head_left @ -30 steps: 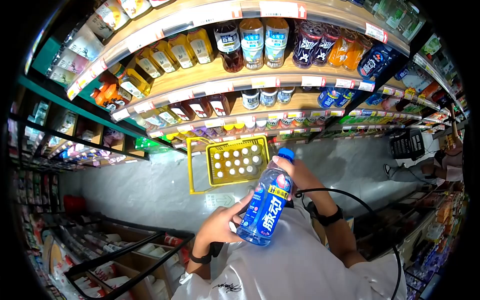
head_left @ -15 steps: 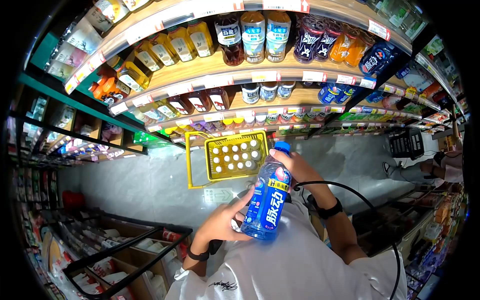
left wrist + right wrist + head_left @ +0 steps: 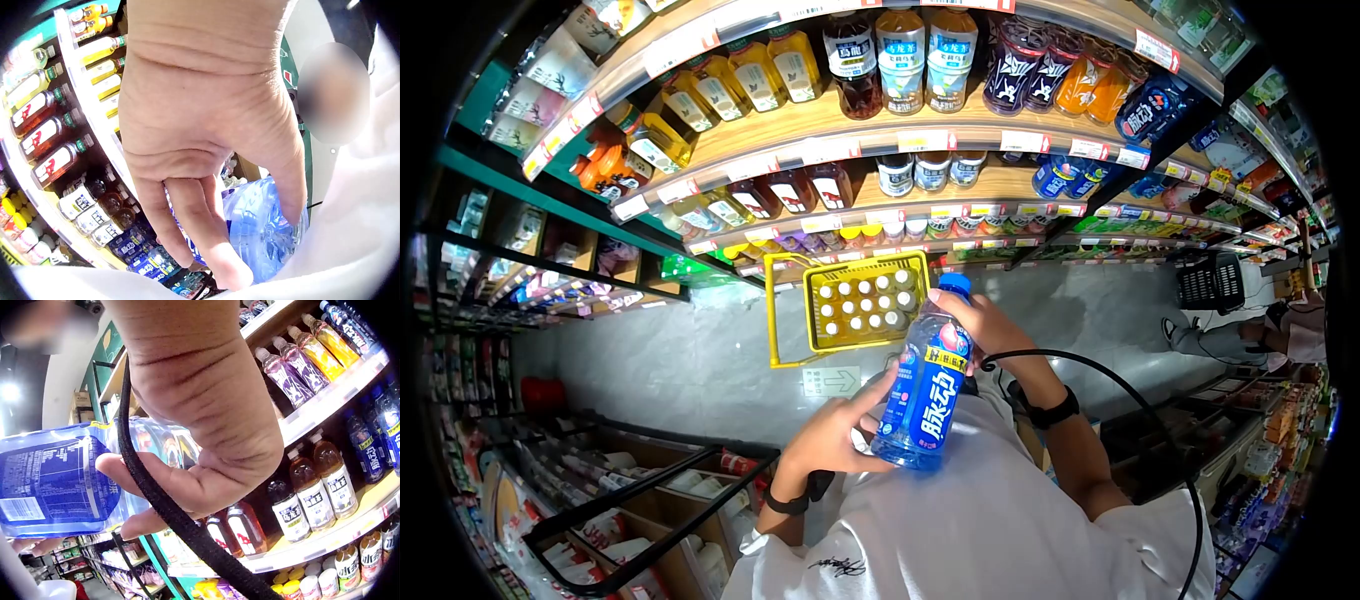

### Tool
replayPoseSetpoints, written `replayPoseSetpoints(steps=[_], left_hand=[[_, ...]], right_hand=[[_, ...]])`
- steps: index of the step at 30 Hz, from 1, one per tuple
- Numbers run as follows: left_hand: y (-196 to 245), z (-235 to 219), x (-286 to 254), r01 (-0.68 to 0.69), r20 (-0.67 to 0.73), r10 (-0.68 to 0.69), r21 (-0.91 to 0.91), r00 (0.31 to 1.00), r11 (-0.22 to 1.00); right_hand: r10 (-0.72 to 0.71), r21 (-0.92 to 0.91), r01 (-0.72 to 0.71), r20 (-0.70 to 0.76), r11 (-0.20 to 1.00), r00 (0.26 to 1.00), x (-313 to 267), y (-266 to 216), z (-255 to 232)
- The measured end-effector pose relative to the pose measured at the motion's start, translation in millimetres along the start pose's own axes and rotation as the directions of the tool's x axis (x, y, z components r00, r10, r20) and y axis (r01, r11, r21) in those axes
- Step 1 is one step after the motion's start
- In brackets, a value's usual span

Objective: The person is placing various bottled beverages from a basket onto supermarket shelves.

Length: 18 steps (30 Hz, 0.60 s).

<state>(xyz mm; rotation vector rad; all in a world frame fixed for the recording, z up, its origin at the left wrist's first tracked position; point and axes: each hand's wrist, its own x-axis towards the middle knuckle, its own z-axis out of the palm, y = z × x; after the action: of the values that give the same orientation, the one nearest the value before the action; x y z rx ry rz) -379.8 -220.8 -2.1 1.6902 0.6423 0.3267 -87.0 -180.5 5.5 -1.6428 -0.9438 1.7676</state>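
A clear bottle (image 3: 927, 405) with a blue cap and blue label is held tilted in front of the white shirt. My right hand (image 3: 985, 325) grips its upper part, just under the cap. Lower down, my left hand (image 3: 832, 438) holds the bottle near its base, thumb along the label's side. The left wrist view shows the bottle's clear bluish base (image 3: 269, 234) between thumb and fingers. In the right wrist view, the right fingers (image 3: 150, 494) curl round the bottle's upper part, and the back label (image 3: 53, 478) with a barcode faces the camera.
Beyond the hands, a yellow basket (image 3: 810, 348) with several white-capped bottles stands on the grey floor (image 3: 670, 375). Drink shelves (image 3: 990, 135) curve across the front. A black cable (image 3: 1115, 385) runs past my right arm. At right are a black basket (image 3: 1210, 282) and another person (image 3: 1250, 335).
Both hands keep their hold on the bottle, which has shifted slightly up and left in the head view. The yellow basket and the shelves also sit a little higher in view.
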Motion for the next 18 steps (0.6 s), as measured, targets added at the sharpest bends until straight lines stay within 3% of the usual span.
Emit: replayPoseSetpoints(steps=[18], left_hand=[[6.8, -3.0, 7.1, 0.069, 0.011, -0.069, 0.011, 0.998, 0.998]], right_hand=[[0.012, -0.052, -0.011, 0.021, 0.999, 1.000, 6.9, 3.5, -8.4]])
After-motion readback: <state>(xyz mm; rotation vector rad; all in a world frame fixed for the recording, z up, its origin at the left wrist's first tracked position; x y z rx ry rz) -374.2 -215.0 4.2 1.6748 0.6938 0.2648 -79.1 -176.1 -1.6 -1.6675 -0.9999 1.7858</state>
